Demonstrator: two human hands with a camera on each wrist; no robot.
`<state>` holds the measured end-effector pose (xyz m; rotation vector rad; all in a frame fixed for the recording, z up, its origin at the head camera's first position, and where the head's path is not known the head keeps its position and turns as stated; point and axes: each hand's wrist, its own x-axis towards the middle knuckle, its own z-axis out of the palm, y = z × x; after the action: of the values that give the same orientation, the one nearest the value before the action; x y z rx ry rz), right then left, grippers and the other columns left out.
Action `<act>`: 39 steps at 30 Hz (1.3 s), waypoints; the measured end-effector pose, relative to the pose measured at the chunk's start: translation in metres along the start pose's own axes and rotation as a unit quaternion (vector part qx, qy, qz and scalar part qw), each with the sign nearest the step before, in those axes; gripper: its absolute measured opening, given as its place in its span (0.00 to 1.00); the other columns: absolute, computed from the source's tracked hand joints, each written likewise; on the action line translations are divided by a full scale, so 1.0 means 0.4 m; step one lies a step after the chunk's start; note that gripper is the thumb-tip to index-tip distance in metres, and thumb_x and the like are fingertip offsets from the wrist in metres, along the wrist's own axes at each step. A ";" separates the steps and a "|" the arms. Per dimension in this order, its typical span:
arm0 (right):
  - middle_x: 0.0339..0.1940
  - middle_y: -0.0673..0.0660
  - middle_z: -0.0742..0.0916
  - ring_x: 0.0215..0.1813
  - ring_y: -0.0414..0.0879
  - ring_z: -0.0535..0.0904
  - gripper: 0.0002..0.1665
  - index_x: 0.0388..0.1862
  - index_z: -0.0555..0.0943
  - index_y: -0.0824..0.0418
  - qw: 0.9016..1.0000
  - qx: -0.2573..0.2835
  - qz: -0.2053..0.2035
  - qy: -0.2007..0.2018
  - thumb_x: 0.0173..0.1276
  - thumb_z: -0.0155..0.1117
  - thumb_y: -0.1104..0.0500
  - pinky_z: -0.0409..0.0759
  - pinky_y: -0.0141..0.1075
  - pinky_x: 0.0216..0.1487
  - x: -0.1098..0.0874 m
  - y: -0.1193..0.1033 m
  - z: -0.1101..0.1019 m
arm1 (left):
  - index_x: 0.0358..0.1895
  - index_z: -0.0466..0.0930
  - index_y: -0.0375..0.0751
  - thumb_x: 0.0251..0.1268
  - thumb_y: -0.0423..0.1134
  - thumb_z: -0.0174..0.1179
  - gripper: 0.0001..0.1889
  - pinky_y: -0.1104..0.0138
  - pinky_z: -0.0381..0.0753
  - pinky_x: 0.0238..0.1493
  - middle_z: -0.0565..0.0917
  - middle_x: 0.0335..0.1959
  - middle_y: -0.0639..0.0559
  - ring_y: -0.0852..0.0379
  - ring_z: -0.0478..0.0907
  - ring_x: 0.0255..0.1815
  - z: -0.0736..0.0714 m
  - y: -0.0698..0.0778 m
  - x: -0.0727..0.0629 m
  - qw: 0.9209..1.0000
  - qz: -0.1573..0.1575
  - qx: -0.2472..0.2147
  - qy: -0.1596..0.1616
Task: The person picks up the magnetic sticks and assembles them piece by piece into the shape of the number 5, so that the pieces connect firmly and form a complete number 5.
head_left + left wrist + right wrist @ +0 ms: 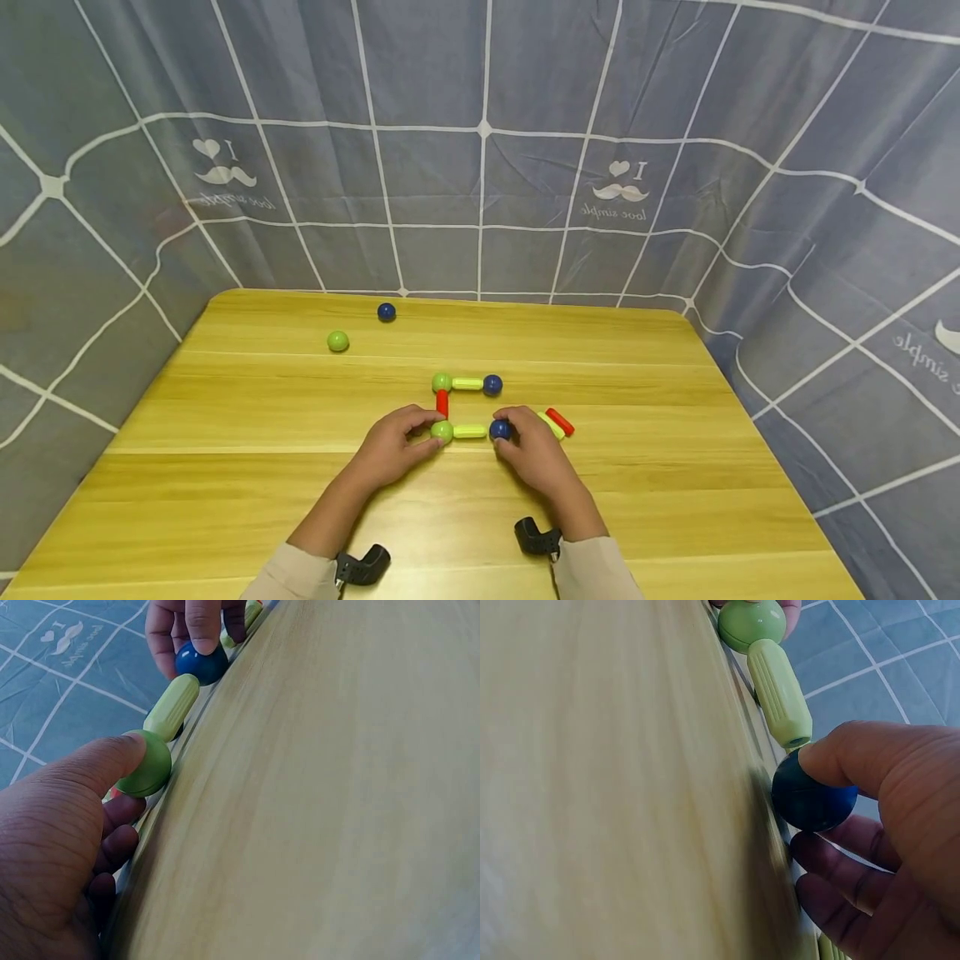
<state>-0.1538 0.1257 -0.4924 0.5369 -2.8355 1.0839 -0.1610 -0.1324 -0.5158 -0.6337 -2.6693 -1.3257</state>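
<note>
My left hand [395,443] pinches the near green ball [442,431] between thumb and fingers. From that ball a yellow-green ribbed rod [470,432] points right, and a red rod [442,404] runs back to a far green ball [442,382]. A second yellow-green rod [468,384] joins the far green ball to a blue ball [492,385]. With thumb and fingers, my right hand [534,450] grips another blue ball [814,793], right at the free end of the near rod. In the right wrist view, the rod's end face shows just beside this ball.
Beside the right hand lie a loose red rod [560,422] and a yellow-green rod [551,426]. Farther back on the left are a loose green ball [338,341] and a blue ball [386,312]. A grey-blue curtain [435,175] hangs behind the wooden table [637,375].
</note>
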 end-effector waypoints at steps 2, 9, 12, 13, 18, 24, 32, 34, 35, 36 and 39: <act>0.50 0.57 0.83 0.52 0.50 0.79 0.17 0.53 0.81 0.62 1.000 -0.001 0.001 -0.002 0.64 0.67 0.64 0.77 0.49 0.56 -0.001 -0.002 0.001 | 0.51 0.85 0.51 0.60 0.42 0.71 0.15 0.63 0.75 0.42 0.79 0.36 0.66 0.61 0.73 0.37 0.001 -0.001 -0.001 1.000 0.002 0.000 0.001; 0.52 0.58 0.83 0.55 0.52 0.79 0.18 0.54 0.80 0.62 1.000 -0.002 0.005 -0.005 0.65 0.67 0.63 0.76 0.50 0.58 -0.002 -0.006 0.001 | 0.51 0.86 0.51 0.60 0.42 0.71 0.15 0.63 0.75 0.42 0.79 0.37 0.66 0.61 0.73 0.37 0.002 -0.001 -0.001 1.000 0.005 0.001 0.005; 0.52 0.58 0.83 0.55 0.51 0.79 0.18 0.54 0.80 0.62 1.000 -0.004 0.007 -0.006 0.65 0.67 0.63 0.76 0.50 0.58 0.000 -0.007 0.000 | 0.51 0.86 0.50 0.60 0.42 0.71 0.16 0.64 0.75 0.41 0.79 0.37 0.66 0.61 0.73 0.36 0.001 0.000 0.001 1.000 0.006 0.003 0.005; 0.52 0.58 0.83 0.55 0.51 0.79 0.18 0.54 0.80 0.62 1.000 -0.005 0.007 -0.006 0.65 0.67 0.63 0.76 0.49 0.58 0.000 -0.007 0.000 | 0.51 0.86 0.50 0.60 0.42 0.71 0.16 0.64 0.74 0.41 0.79 0.37 0.66 0.61 0.73 0.36 0.001 -0.001 0.001 1.000 0.007 0.004 0.005; 0.53 0.58 0.83 0.56 0.51 0.78 0.19 0.55 0.80 0.62 1.000 -0.007 0.008 -0.007 0.65 0.67 0.62 0.75 0.49 0.59 0.000 -0.007 -0.004 | 0.51 0.86 0.50 0.60 0.42 0.71 0.16 0.64 0.74 0.41 0.79 0.37 0.66 0.61 0.73 0.36 0.000 0.000 0.003 1.000 0.009 0.004 0.005; 0.52 0.58 0.83 0.54 0.53 0.80 0.21 0.56 0.80 0.63 1.000 -0.012 0.002 0.010 0.64 0.69 0.62 0.77 0.49 0.57 -0.007 -0.010 -0.020 | 0.51 0.86 0.50 0.60 0.42 0.71 0.16 0.64 0.75 0.42 0.79 0.36 0.65 0.61 0.73 0.37 -0.001 0.004 -0.001 1.000 0.004 0.001 0.002; 0.53 0.57 0.83 0.52 0.53 0.80 0.22 0.57 0.81 0.62 0.999 -0.027 0.027 0.029 0.64 0.69 0.61 0.78 0.48 0.54 -0.015 0.004 -0.044 | 0.51 0.86 0.50 0.59 0.42 0.72 0.15 0.64 0.75 0.42 0.79 0.36 0.65 0.62 0.73 0.36 0.000 0.001 -0.005 1.000 0.004 0.000 0.007; 0.52 0.58 0.83 0.52 0.53 0.80 0.22 0.57 0.80 0.63 0.998 -0.036 0.032 0.035 0.65 0.69 0.61 0.78 0.48 0.54 -0.018 0.011 -0.054 | 0.51 0.86 0.50 0.60 0.42 0.71 0.15 0.64 0.75 0.42 0.79 0.36 0.66 0.62 0.73 0.37 0.001 -0.001 -0.006 1.000 0.005 -0.002 0.008; 0.52 0.58 0.83 0.52 0.53 0.80 0.21 0.57 0.80 0.63 0.998 -0.041 0.034 0.039 0.65 0.69 0.61 0.78 0.49 0.54 -0.019 0.015 -0.059 | 0.51 0.86 0.50 0.60 0.42 0.71 0.15 0.64 0.75 0.42 0.79 0.36 0.65 0.62 0.73 0.36 0.001 -0.001 -0.006 1.000 0.005 -0.002 0.008; 0.52 0.59 0.83 0.52 0.54 0.80 0.21 0.57 0.80 0.64 0.997 -0.047 0.036 0.043 0.66 0.69 0.60 0.78 0.49 0.54 -0.020 0.018 -0.064 | 0.51 0.86 0.50 0.60 0.42 0.71 0.15 0.64 0.75 0.42 0.79 0.37 0.65 0.61 0.73 0.36 0.001 -0.001 -0.005 1.000 0.007 -0.003 0.008; 0.51 0.60 0.83 0.52 0.55 0.80 0.21 0.57 0.80 0.65 0.996 -0.058 0.046 0.055 0.66 0.69 0.60 0.77 0.51 0.54 -0.024 0.028 -0.079 | 0.51 0.86 0.49 0.60 0.43 0.71 0.15 0.63 0.75 0.41 0.80 0.37 0.64 0.60 0.73 0.37 0.000 -0.001 -0.003 1.000 0.013 -0.003 0.008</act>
<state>-0.1506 0.1571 -0.4774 0.3305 -2.8278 0.9245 -0.1600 -0.1329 -0.5165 -0.6538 -2.6349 -1.3277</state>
